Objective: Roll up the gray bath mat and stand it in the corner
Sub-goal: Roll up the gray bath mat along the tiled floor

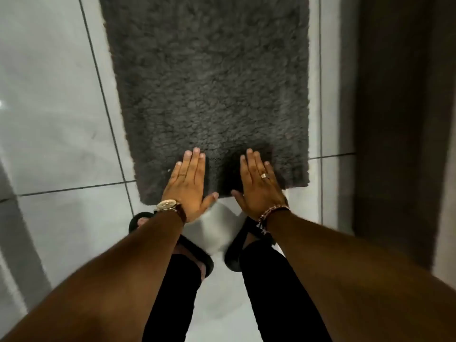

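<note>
I watch the left hand (188, 186) and right hand (259, 183) lie flat, gripping nothing, on the unrolled gray bath mat (209, 82); its thick pile risks a loose, crooked roll.

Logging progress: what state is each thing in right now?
Mat: flat on the floor, unrolled.
Left hand: open, palm down over the mat's near edge.
Right hand: open, palm down over the same edge.
Watch: on left wrist.
Bracelet: on right wrist.
</note>
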